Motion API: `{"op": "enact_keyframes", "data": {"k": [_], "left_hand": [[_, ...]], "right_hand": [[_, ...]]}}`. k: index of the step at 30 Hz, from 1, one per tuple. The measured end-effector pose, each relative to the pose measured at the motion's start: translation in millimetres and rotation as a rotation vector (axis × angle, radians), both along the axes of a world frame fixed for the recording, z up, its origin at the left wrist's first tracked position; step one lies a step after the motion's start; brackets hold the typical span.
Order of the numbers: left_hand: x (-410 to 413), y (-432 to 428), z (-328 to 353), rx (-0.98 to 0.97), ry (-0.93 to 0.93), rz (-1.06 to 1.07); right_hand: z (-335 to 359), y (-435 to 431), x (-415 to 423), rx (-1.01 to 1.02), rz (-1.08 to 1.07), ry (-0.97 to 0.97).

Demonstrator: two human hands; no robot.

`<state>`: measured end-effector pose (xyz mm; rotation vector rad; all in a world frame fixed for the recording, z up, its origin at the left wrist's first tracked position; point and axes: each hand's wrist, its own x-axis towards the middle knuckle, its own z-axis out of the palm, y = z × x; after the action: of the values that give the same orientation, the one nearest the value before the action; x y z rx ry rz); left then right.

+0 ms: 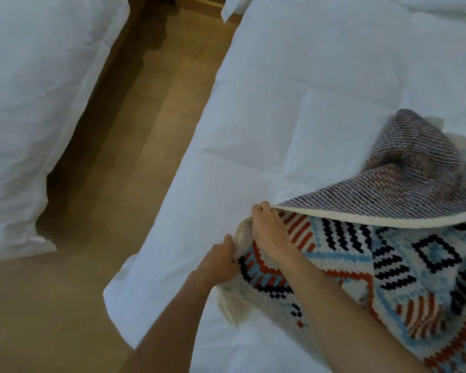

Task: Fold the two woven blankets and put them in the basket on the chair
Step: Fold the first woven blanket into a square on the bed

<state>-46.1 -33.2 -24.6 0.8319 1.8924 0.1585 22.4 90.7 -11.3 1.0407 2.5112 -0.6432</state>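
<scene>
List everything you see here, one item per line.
woven blanket: one, cream with orange, light blue and black pattern, on the right bed
turned-over flap: one, greyish striped reverse with a cream edge, folded back over the blanket at right
right bed: one, white duvet, centre to right
left bed: one, white duvet, left side
floor: one, brown wood, between the beds and at lower left
basket and chair: none in view
left hand: one, bare, grips the blanket's cream edge near the bed's side
right hand: one, bare, fingers curled on the flap's edge
</scene>
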Motion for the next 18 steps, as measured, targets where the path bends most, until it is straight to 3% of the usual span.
{"op": "enact_keyframes", "data": {"k": [7, 10, 14, 18], "left_hand": [[-28.5, -59.8, 4.6, -0.243, -0.035, 0.130], [-32.4, -82.7, 6.1, -0.345, 0.053, 0.102], [-26.9, -83.4, 3.2, -0.311, 0.145, 0.066], [-15.9, -68.9, 2.4, -0.195, 0.214, 0.190]], "right_hand": [[3.2, -46.4, -44.2, -0.163, 0.213, 0.097], [-1.6, -72.6, -48.2, -0.223, 0.299, 0.133], [-2.6, -74.7, -34.5, -0.154, 0.220, 0.108], [7.7, -66.6, -27.1, 0.027, 0.111, 0.091]]}}
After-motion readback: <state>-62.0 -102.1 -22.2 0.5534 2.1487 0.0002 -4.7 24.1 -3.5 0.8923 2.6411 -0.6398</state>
